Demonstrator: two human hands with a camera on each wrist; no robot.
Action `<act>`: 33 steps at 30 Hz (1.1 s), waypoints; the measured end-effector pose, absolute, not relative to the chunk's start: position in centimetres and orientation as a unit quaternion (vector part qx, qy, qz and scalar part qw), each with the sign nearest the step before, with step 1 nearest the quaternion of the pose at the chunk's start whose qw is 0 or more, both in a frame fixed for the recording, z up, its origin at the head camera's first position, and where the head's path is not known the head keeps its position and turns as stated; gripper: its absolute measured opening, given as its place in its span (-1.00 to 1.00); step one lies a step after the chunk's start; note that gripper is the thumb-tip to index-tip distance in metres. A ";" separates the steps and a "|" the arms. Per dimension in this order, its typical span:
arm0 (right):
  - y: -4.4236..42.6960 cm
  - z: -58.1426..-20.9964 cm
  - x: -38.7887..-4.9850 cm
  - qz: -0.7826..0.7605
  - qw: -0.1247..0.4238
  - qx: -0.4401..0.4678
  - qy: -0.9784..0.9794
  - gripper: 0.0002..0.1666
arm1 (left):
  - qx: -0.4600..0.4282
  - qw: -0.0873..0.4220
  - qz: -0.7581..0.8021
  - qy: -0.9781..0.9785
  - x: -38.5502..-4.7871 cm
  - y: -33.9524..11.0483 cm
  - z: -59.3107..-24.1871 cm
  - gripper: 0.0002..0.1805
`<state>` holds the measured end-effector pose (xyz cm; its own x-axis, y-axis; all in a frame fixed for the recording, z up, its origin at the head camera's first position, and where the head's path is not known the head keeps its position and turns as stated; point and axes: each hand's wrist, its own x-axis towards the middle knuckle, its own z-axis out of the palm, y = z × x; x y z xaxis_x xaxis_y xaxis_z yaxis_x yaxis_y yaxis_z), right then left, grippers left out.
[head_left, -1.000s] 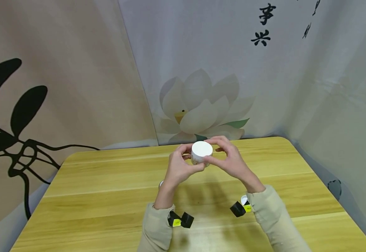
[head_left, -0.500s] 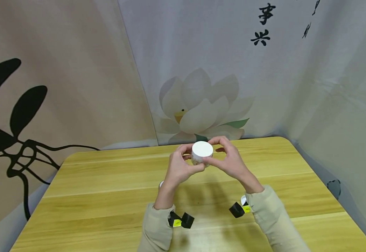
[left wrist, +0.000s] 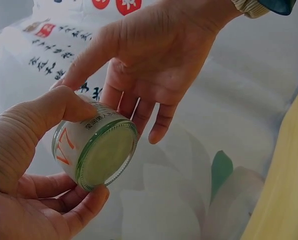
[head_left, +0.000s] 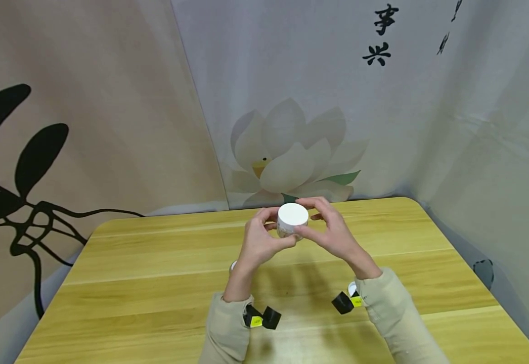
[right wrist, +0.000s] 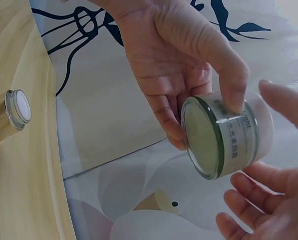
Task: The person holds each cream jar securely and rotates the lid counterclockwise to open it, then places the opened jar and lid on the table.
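A glass cream jar [left wrist: 96, 145] with a white lid [head_left: 293, 214] is held up over the table, tilted in the wrist views. Its label carries an orange "V7" and printed characters; its green-tinted base faces both wrist cameras. My left hand [head_left: 259, 238] grips the jar's body, thumb on the label [right wrist: 231, 132] and fingers beneath. From the other side my right hand [head_left: 330, 230] has thumb and index finger at opposite edges of the lid, pinching it. The right hand's other fingers [left wrist: 161, 122] are loosely bent, away from the glass.
A gold container [right wrist: 6, 115] with a white top stands on the wooden table [head_left: 155, 253]. Partly hidden white round tops show by the left wrist [head_left: 233, 265] and beside the right sleeve [head_left: 352, 288]. Behind the table hangs a printed cloth [head_left: 292, 76].
The right index finger and thumb have shifted slightly around the lid, lifting back a little and closing on it again. The left hand and jar stay almost still.
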<state>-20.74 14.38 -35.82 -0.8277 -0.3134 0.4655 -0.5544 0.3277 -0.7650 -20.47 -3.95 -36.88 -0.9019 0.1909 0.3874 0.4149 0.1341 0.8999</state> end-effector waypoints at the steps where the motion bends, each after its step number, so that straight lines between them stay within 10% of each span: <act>1: 14.3 -35.8 -20.7 0.515 0.116 0.262 -0.808 -0.46 | -0.203 0.089 -0.628 -0.746 -20.5 -3.9 -36.9 -0.45; 33: 14.2 -35.7 -20.8 0.510 0.119 0.257 -0.812 -0.52 | -0.203 0.085 -0.634 -0.741 -20.6 -3.9 -36.9 -0.45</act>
